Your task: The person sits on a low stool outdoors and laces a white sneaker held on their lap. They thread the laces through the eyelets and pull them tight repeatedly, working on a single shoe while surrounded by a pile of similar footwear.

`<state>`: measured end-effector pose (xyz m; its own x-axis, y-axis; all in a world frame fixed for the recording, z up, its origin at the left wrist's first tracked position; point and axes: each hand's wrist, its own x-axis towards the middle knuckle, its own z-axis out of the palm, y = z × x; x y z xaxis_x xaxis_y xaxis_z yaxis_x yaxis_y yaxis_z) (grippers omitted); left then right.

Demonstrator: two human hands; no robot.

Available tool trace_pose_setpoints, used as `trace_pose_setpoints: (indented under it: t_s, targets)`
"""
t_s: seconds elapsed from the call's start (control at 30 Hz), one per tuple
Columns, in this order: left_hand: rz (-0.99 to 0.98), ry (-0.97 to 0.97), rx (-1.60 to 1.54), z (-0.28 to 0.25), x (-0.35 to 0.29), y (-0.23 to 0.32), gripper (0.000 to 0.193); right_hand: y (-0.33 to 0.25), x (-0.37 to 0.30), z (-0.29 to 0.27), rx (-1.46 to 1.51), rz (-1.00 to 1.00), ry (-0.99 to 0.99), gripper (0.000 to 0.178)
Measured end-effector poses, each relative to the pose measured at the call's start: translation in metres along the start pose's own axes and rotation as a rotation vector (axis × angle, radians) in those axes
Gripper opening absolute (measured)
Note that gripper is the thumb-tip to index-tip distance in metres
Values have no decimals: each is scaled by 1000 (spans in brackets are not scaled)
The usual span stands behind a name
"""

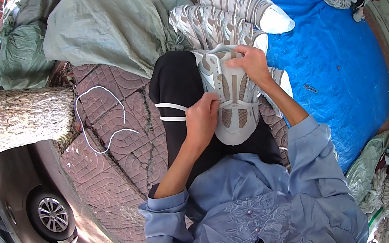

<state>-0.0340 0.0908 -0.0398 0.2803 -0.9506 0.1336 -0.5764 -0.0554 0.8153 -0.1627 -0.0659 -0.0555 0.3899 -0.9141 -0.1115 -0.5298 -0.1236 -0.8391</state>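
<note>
- The sneaker upper (231, 91) rests on black trousers (175, 84); probably light, flexible, best held by its edges.
- Left hand (201, 119) is pinched, apparently on white lace (170, 106).
- Right hand (252, 65), half-curled, grips the upper's far end.

The shoe upper (231, 91) I see is pale grey and white with tan mesh panels, a long beige tongue up its middle and small eyelets along the left edge; it lies face up on the seated person's lap, its rounded toe turned toward the wearer. A thin white lace (174, 119) crosses above the toe in a short bar, only partly strung, since the eyelets higher up look bare, and two pale strands stretch left over the dark trouser leg.
</note>
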Motion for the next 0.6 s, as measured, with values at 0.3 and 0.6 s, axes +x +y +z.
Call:
trace_pose_setpoints:
  t_s: [0.3, 0.6]
  targets:
    - [-117, 15, -131, 8, 0, 4, 3, -12, -9, -2, -444, -705, 332, 30]
    - [-12, 92, -1, 12, -5, 8, 8, -31, -67, -1, -217, -509, -171, 24]
